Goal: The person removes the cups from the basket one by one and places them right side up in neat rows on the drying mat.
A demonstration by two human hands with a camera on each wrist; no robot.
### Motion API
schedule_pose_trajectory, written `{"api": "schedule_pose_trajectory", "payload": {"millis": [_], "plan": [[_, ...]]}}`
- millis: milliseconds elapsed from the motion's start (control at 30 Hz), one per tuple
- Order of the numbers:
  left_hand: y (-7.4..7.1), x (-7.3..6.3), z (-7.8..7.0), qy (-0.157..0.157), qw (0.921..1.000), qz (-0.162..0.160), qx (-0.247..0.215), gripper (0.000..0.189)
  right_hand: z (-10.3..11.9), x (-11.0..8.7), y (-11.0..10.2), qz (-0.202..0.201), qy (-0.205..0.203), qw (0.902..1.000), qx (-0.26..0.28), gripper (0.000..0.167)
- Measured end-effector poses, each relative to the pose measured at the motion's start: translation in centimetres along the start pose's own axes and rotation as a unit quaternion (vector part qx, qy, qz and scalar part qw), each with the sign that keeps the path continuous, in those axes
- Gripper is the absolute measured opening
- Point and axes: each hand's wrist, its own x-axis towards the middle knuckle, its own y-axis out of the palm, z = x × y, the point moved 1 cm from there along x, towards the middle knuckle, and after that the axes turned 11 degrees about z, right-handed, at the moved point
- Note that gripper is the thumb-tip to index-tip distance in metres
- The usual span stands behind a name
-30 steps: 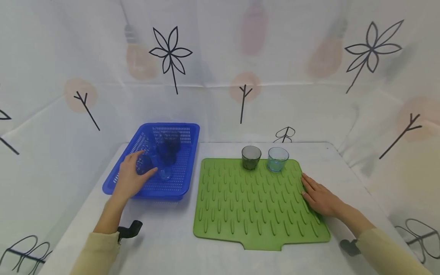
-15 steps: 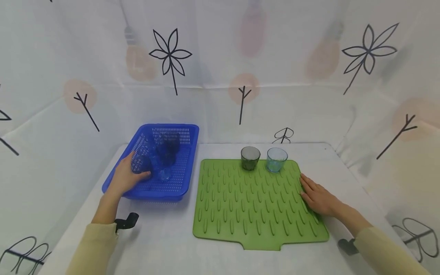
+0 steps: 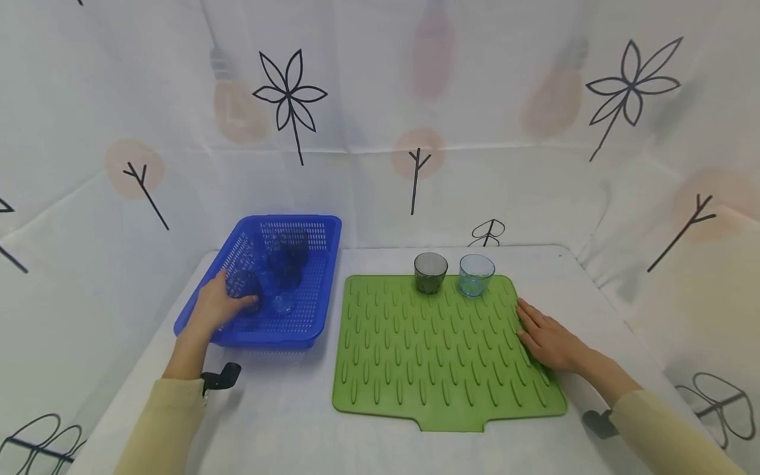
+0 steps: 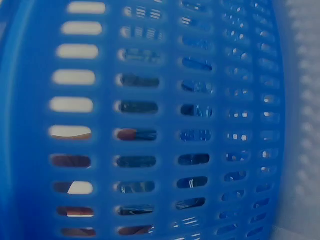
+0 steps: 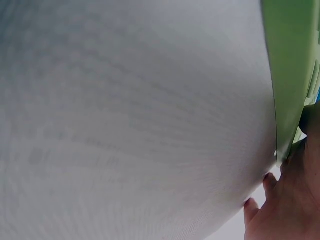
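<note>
In the head view my left hand (image 3: 215, 305) reaches into the blue plastic basket (image 3: 323, 307) at the left. Its thumb and fingers close round a dark glass cup (image 3: 245, 284) near the basket's left wall. Through the slots of the basket wall (image 4: 107, 145) in the left wrist view, bits of fingers and glass show. My right hand (image 3: 551, 336) rests with fairly straight fingers on the right edge of the green ridged drying mat (image 3: 445, 356). A grey glass cup (image 3: 430, 274) and a light blue glass cup (image 3: 475, 276) stand upright on the mat's far edge.
More glassware shares the basket: dark glasses (image 3: 287, 254) toward the back and a small clear glass (image 3: 283, 303) in front. A white cloth (image 3: 285, 409) covers the table, and a patterned curtain (image 3: 356, 105) hangs behind it.
My left hand has moved slightly left and down into the basket, and its fingers have closed round the dark glass cup. The right hand stays on the mat's edge.
</note>
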Motion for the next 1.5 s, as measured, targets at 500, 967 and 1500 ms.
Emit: {"api": "schedule_pose_trajectory", "payload": {"millis": [500, 967, 1500], "plan": [[-0.1, 0.7, 0.3, -0.047, 0.9988, 0.015, -0.003, 0.096, 0.2, 0.0, -0.1, -0.01, 0.002, 0.9999, 0.002, 0.061], [-0.7, 0.0, 0.1, -0.023, 0.9992, -0.016, -0.028, 0.095, 0.4, -0.1, -0.1, -0.003, 0.008, 1.0, 0.002, 0.061], [-1.6, -1.8, -1.6, 0.013, 0.9941, -0.096, -0.048, 0.094, 1.2, 0.0, -0.9, 0.022, 0.022, 0.9994, 0.012, 0.06]]}}
